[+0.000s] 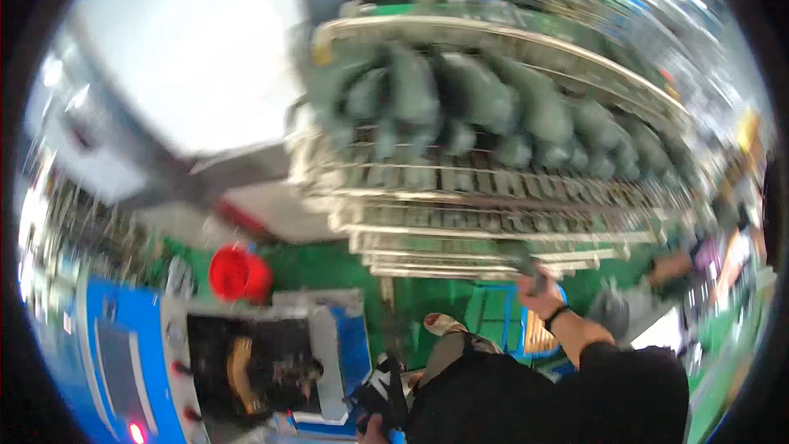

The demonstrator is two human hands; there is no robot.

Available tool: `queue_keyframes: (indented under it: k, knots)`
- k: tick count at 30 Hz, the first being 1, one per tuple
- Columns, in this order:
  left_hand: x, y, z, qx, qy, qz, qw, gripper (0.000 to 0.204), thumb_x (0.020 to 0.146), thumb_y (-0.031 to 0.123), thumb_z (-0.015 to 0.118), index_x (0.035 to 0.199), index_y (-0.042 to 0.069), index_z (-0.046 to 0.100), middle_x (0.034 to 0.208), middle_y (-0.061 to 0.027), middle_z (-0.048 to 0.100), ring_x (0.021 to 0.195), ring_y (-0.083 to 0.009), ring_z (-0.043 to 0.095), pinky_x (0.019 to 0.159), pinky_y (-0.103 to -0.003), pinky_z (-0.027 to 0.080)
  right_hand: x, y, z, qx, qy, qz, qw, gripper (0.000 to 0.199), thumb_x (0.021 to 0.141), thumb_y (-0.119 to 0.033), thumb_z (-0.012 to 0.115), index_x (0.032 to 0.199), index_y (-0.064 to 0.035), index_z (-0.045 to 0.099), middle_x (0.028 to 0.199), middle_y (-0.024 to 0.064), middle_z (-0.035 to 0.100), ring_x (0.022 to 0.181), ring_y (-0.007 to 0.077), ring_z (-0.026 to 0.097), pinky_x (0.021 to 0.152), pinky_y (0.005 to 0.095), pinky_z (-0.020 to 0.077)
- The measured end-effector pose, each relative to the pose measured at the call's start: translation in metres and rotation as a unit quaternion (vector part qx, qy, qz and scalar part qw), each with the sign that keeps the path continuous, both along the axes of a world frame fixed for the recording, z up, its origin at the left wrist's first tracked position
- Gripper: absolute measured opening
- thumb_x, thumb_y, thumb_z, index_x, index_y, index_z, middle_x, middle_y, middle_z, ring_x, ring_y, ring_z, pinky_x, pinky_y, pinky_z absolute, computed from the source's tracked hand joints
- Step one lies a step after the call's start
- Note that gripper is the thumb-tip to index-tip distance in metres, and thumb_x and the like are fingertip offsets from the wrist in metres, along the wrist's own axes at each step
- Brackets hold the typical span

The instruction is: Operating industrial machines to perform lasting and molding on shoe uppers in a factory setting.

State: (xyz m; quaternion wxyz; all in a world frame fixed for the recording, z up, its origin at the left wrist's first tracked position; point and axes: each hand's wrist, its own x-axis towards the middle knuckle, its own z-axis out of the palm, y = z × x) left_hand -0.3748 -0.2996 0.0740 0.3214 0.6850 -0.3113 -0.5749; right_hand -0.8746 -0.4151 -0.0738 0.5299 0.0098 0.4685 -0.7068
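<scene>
My right hand (542, 300), with a dark band at the wrist, reaches forward to the lower edge of a pale tiered rack (493, 196). Its fingers are closed around a dark grey-green piece (520, 260), whose kind is lost in the motion blur. Low in the view, only part of my left hand (375, 429) shows, closed at a black shoe-like item with white marks (383, 388). On the rack's upper tier hang several grey-green, rounded shoe-like shapes (481, 97). Smaller dark pieces (501, 183) line the tiers below.
To the left stands a blue machine (122, 312) with a dark bay holding a tan curved part (242, 370). A red bucket (238, 273) sits on the green floor (308, 267). Near my right forearm is a blue-framed stool-like object (538, 333). At the right, another person's arm (734, 255) shows, blurred.
</scene>
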Motion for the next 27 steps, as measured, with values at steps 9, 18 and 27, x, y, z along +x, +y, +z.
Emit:
queue_keyframes:
  k: [9, 18, 27]
  knots:
    - [-0.016, -0.022, 0.055, 0.148, -0.029, 0.008, 0.988, 0.053, 0.085, 0.033, 0.075, 0.126, 0.002, 0.062, 0.11, -0.0095, 0.067, 0.102, -0.0201, 0.06, 0.091, -0.033, 0.046, -0.219, -0.106, -0.087, 0.097, -0.423, -0.402, 0.807, 0.031, 0.101, -0.031, 0.051, 0.088, -0.0057, 0.062, 0.076, 0.0063, 0.061, 0.066, 0.0204, 0.057, 0.062, 0.0406, 0.0493]
    - [0.046, 0.236, 0.01, -0.2, 0.073, 0.539, 0.815, 0.039, 0.076, 0.012, 0.073, 0.11, -0.001, 0.06, 0.103, -0.0069, 0.064, 0.088, -0.0149, 0.061, 0.079, -0.032, 0.051, 0.039, -0.133, -0.052, 0.183, 0.142, 0.27, 0.935, 0.035, 0.093, -0.026, 0.058, 0.065, -0.0183, 0.038, 0.059, -0.0027, 0.035, 0.046, 0.0128, 0.032, 0.042, 0.0305, 0.0253]
    - [0.188, 0.348, -0.101, 0.351, -0.349, 0.195, 0.847, 0.052, 0.071, 0.051, 0.074, 0.103, 0.009, 0.074, 0.104, -0.0167, 0.073, 0.098, -0.0349, 0.069, 0.09, -0.045, 0.053, 0.552, -0.086, 0.339, -0.655, 0.476, 0.386, 0.443, 0.025, 0.093, -0.003, 0.058, 0.116, 0.0067, 0.06, 0.114, 0.0209, 0.065, 0.102, 0.0339, 0.064, 0.091, 0.0418, 0.0512]
